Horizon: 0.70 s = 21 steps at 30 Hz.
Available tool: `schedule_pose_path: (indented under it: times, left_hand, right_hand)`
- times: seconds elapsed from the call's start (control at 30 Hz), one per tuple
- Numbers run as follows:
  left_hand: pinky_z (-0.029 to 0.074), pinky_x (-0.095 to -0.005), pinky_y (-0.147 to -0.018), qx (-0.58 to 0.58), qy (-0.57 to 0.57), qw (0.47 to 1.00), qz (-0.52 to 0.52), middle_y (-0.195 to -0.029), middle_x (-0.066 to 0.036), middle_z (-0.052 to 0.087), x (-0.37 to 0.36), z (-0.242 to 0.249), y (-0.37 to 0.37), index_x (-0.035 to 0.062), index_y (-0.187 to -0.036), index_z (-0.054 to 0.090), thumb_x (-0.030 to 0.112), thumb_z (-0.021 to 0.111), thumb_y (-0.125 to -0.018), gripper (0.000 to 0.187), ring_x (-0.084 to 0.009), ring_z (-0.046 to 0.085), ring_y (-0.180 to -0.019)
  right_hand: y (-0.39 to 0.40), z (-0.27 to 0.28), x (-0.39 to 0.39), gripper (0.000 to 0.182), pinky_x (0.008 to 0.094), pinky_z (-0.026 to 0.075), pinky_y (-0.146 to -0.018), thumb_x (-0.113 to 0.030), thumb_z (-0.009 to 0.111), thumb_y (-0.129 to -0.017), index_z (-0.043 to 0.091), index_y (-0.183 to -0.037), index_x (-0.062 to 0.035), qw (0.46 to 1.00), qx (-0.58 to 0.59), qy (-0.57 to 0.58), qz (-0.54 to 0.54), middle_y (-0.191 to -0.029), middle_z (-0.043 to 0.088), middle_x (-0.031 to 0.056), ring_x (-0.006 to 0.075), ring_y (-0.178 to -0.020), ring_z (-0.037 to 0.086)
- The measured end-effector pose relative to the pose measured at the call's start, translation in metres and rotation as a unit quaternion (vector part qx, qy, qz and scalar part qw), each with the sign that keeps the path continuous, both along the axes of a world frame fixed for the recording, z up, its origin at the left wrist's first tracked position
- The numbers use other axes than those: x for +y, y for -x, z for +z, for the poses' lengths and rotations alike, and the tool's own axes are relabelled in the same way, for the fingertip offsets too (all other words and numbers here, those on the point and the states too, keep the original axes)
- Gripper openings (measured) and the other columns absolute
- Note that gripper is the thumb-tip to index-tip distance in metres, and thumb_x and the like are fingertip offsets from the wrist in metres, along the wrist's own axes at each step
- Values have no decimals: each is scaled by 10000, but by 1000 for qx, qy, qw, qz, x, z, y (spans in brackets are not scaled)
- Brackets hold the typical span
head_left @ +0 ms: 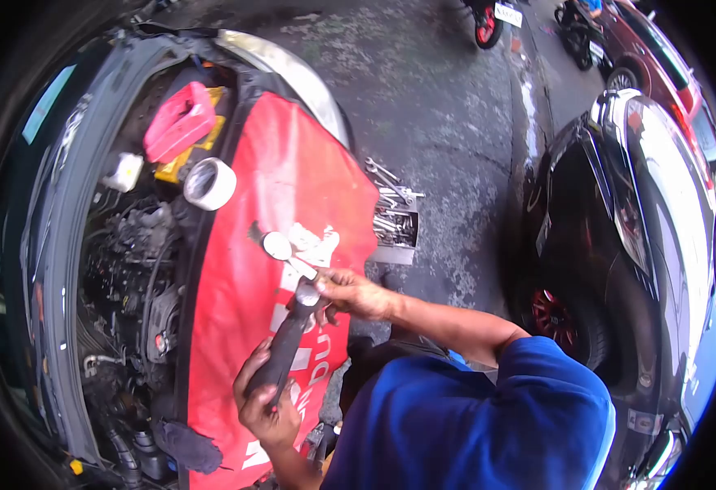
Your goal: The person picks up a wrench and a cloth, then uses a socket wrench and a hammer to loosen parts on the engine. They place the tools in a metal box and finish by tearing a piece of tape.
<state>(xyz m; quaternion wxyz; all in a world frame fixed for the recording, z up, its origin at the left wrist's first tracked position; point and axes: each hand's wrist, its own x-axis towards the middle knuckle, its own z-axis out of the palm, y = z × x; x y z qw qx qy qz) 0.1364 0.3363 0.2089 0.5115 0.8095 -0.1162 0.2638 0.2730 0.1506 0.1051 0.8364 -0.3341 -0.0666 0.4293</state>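
My left hand (270, 404) is wrapped round the lower end of a long dark tool (283, 351), thick-bodied with a silvery round end. At that silvery end, my right hand (351, 294) is closed, thumb and fingers pinching a short pale piece that points away from me. Just beyond the pale piece is a round white-faced part (276, 245); the fingers hide where the pieces meet. Both hands are above a red fender cover (252, 163) with white lettering, draped over the car's front edge.
The engine bay (133, 261) lies open on the left. On its edge are a white roll (210, 184), a pink-red container (180, 122) and a dark cloth (186, 445). A tray of wrenches (396, 229) sits on the ground. A dark car (603, 220) stands to the right.
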Motion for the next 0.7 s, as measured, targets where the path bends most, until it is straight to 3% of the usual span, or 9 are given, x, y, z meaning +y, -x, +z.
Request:
schedule_pose_path:
  times: [0.07,0.1,0.23,0.37,0.43,0.6,0.7]
  left_hand:
    - [566,-565,-993,51,-19,998,-38,-1297,-263,574,-35,-5,-29,64,-1183,488,-103,710,-865,422,-448,634,-1167]
    - [581,-503,-965,97,-2,994,-41,-1282,-247,602,-56,-14,-40,56,-1178,522,-117,727,-843,429,-409,652,-1147]
    - [558,-428,-869,199,-107,972,-68,-1177,-187,654,-126,-82,-98,50,-1173,563,-34,760,-847,389,-365,672,-1050]
    - [511,-492,-843,323,-130,932,-97,-1068,-203,616,-187,-204,-144,49,-1155,542,32,769,-840,389,-440,625,-1013]
    - [501,-515,-877,399,-114,903,-109,-1123,-221,610,-209,-287,-162,49,-1138,527,44,772,-835,389,-457,615,-1072]
    - [510,-527,-924,468,-198,856,-90,-1175,-223,605,-253,-410,-197,65,-1180,541,86,784,-820,435,-461,614,-1108]
    - [524,-520,-944,527,-255,809,-57,-1200,-223,628,-266,-455,-205,46,-1209,608,159,791,-838,429,-458,629,-1109]
  right_hand:
    - [-13,-13,-54,333,265,518,-593,-369,615,-1031,562,-1212,-94,997,-2,57,-50,-899,673,24,150,-753,697]
    - [-20,-24,-83,341,267,522,-608,-368,636,-1019,586,-1197,-82,992,-10,103,-75,-886,674,15,140,-755,693]
    - [-40,-76,-197,323,270,504,-619,-360,674,-990,668,-1080,-49,922,-56,327,-197,-928,708,23,106,-735,648]
    - [-10,-150,-299,354,273,482,-620,-380,666,-984,670,-1064,-35,854,18,456,-250,-961,729,40,103,-720,622]
    - [20,-177,-336,385,277,481,-628,-396,659,-984,669,-1061,-19,817,64,512,-257,-937,724,51,112,-722,622]
    - [135,-249,-399,388,285,489,-609,-398,676,-964,663,-1040,-17,757,227,525,-315,-909,723,87,144,-697,639]
    - [206,-272,-416,377,284,485,-580,-410,678,-960,655,-1024,-39,717,317,538,-311,-902,727,89,165,-685,656]
